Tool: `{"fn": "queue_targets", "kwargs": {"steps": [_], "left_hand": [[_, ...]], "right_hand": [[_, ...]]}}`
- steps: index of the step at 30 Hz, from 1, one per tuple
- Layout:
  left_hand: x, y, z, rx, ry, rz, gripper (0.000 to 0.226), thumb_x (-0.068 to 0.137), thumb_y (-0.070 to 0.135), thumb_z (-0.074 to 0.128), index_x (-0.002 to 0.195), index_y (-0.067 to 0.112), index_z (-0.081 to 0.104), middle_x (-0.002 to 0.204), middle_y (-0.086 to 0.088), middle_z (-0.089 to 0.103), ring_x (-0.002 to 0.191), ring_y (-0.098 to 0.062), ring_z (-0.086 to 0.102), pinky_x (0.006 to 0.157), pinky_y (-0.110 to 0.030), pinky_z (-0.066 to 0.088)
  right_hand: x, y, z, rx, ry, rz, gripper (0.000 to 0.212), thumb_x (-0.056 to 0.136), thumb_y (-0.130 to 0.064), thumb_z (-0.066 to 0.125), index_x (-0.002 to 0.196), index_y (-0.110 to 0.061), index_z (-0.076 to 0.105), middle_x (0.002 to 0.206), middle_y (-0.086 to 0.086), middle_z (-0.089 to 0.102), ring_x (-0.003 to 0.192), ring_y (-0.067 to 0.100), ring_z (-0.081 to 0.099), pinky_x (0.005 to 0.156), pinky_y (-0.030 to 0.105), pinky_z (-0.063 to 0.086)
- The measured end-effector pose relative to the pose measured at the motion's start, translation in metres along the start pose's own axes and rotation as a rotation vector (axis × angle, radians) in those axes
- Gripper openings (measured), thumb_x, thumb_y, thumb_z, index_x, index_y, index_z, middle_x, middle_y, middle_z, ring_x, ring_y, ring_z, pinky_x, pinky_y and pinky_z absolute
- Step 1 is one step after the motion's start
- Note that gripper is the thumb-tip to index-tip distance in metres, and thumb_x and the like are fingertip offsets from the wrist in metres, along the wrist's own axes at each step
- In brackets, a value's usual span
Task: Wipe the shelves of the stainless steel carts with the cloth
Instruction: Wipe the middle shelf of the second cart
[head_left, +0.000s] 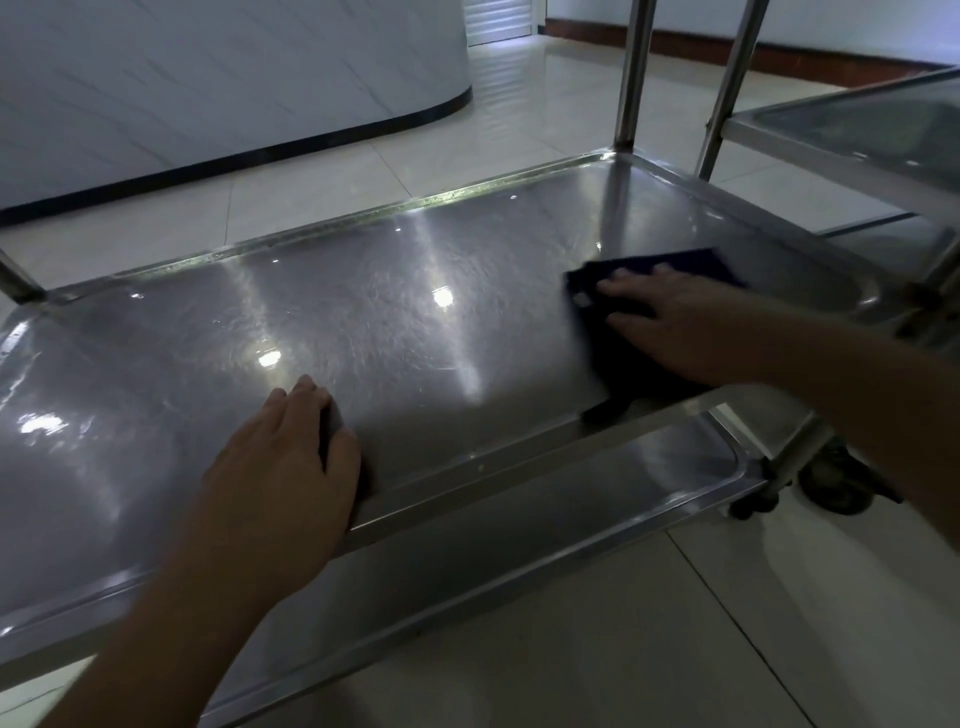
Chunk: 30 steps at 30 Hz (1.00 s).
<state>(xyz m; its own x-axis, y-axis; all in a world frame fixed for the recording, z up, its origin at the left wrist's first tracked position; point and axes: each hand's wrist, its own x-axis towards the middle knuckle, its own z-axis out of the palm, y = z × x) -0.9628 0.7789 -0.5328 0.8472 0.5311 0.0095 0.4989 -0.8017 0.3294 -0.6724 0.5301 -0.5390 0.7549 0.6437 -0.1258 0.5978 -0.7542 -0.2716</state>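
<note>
A stainless steel cart shelf (363, 322) fills the middle of the head view, shiny with light reflections. My right hand (691, 327) lies flat on a dark blue cloth (691, 262) pressed onto the shelf's right part. My left hand (280, 457) rests palm down on the shelf near its front rim, fingers together, holding nothing. A lower shelf (519, 540) of the same cart shows beneath the front rim.
A second steel cart (852, 140) stands close at the right, its posts (634, 73) rising beside the shelf corner. A caster wheel (836, 478) sits at the lower right. A curved white counter (208, 88) stands beyond on the pale tiled floor (675, 623).
</note>
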Motion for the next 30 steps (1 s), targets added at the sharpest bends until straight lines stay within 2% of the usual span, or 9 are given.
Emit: {"fn": "queue_targets", "kwargs": {"steps": [3,8,11,15,19,22,25,28,30], "left_hand": [[0.000,-0.002,-0.001,-0.004,0.029,0.047,0.019,0.104,0.033,0.035,0.097,0.019,0.046,0.099,-0.003,0.051,0.094,-0.028,0.054,0.090,-0.051,0.045],[-0.001,-0.009,-0.002,-0.011,0.026,0.071,0.021,0.106,0.032,0.036,0.111,0.018,0.051,0.111,-0.005,0.054,0.099,-0.030,0.056,0.090,-0.051,0.046],[0.000,-0.009,0.000,-0.036,0.043,0.092,0.015,0.105,0.032,0.038,0.099,0.023,0.049,0.099,0.000,0.053,0.088,-0.023,0.054,0.081,-0.046,0.044],[0.001,-0.012,0.002,-0.048,0.055,0.117,0.016,0.105,0.031,0.038,0.093,0.025,0.046,0.095,0.001,0.051,0.085,-0.020,0.052,0.080,-0.046,0.043],[0.002,-0.010,0.004,-0.059,0.060,0.145,0.018,0.104,0.029,0.038,0.087,0.026,0.044,0.090,0.001,0.049,0.082,-0.018,0.051,0.078,-0.047,0.043],[0.001,-0.009,0.006,-0.057,0.084,0.123,0.016,0.103,0.031,0.039,0.089,0.026,0.044,0.090,0.001,0.051,0.081,-0.018,0.051,0.077,-0.048,0.045],[0.000,-0.010,0.007,-0.043,0.098,0.126,0.017,0.103,0.033,0.038,0.090,0.025,0.044,0.090,0.001,0.051,0.081,-0.019,0.051,0.077,-0.047,0.045],[0.000,-0.011,0.007,-0.022,0.106,0.126,0.021,0.104,0.034,0.034,0.089,0.024,0.045,0.089,0.000,0.051,0.079,-0.018,0.051,0.074,-0.044,0.044],[0.000,-0.011,0.007,-0.011,0.103,0.119,0.024,0.104,0.034,0.032,0.091,0.021,0.047,0.090,-0.001,0.051,0.080,-0.020,0.051,0.075,-0.045,0.046]], "right_hand": [[-0.026,-0.089,0.025,-0.047,-0.008,-0.275,0.069,0.095,-0.069,0.020,0.159,-0.043,0.019,0.168,-0.018,0.011,0.157,0.017,0.006,0.125,0.045,0.006],[-0.040,-0.131,0.037,-0.085,-0.036,-0.429,0.061,0.105,-0.059,0.026,0.161,-0.037,0.018,0.169,-0.015,0.010,0.157,0.018,0.006,0.124,0.046,0.006],[-0.030,-0.081,0.022,-0.114,-0.009,-0.280,0.064,0.100,-0.065,0.026,0.159,-0.040,0.023,0.169,-0.014,0.012,0.157,0.024,0.009,0.124,0.049,0.010],[-0.013,0.019,-0.011,0.021,0.064,0.186,0.060,0.101,-0.066,0.030,0.156,-0.046,0.025,0.170,-0.009,0.016,0.155,0.032,0.016,0.122,0.053,0.014],[-0.013,0.071,-0.030,0.044,0.152,0.413,0.049,0.110,-0.040,0.033,0.155,-0.021,0.036,0.166,0.012,0.024,0.149,0.044,0.020,0.120,0.057,0.017],[-0.020,0.058,-0.020,-0.044,0.166,0.494,0.056,0.105,-0.048,0.027,0.151,-0.018,0.038,0.157,0.023,0.032,0.141,0.053,0.030,0.112,0.064,0.030],[-0.040,0.011,-0.005,-0.119,0.189,0.459,0.062,0.101,-0.056,0.027,0.146,-0.017,0.042,0.147,0.025,0.041,0.131,0.053,0.041,0.103,0.062,0.040],[-0.066,-0.055,0.014,-0.127,0.200,0.282,0.060,0.101,-0.056,0.028,0.145,-0.019,0.044,0.147,0.020,0.042,0.132,0.048,0.040,0.103,0.058,0.038],[-0.083,-0.103,0.031,-0.169,0.181,0.121,0.070,0.095,-0.062,0.013,0.142,-0.022,0.046,0.149,0.017,0.043,0.133,0.045,0.039,0.104,0.057,0.037]]}}
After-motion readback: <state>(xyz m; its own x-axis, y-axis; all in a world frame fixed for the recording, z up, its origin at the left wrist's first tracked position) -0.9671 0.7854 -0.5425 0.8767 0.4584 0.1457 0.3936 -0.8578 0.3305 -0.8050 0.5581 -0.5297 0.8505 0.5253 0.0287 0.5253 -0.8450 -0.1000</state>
